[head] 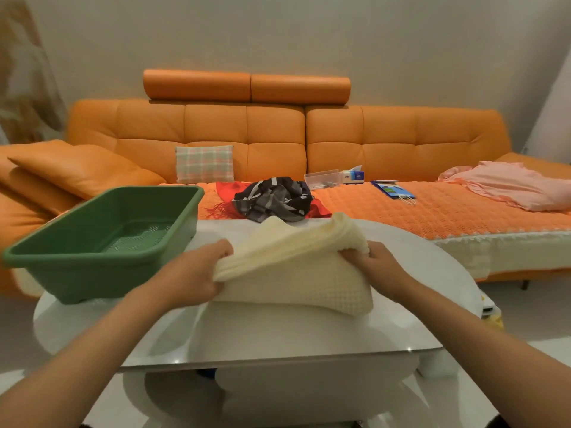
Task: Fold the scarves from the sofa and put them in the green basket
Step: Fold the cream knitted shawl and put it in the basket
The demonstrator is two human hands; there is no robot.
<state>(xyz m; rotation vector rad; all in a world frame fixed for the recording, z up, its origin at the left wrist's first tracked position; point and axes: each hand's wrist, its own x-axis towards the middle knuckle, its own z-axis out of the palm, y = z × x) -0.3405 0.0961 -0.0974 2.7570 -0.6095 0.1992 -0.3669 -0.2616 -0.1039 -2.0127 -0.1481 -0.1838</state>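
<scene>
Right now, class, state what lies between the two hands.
The cream scarf stretches between left hand and right hand, each gripping an end; head view shows it.

Not fully seen, itemised:
- My left grip [191, 273]: fingertips tucked under the gathered edge of the cream scarf [293, 273].
- My right grip [370, 267]: fingertips buried in the same folds; knuckles only.
- My forearms [92, 350]: cut by the bottom edge.
- Red scarf [225, 193]: largely covered by the dark striped scarf [273, 197]; edges and fringe show.
- Clear box [321, 178]: contents too small to tell.
- Blue-and-white box [353, 177], blue packet [391, 189]: print unreadable.
- Pink cloth [509, 188]: cut by the right edge.
- Yellow thing [494, 319]: mostly hidden behind the bench [278, 335] rim.
- Blurred shape [24, 72], upper left: I cannot tell what.
- Sofa [278, 134] seat: partly hidden behind the green basket [102, 239].
</scene>
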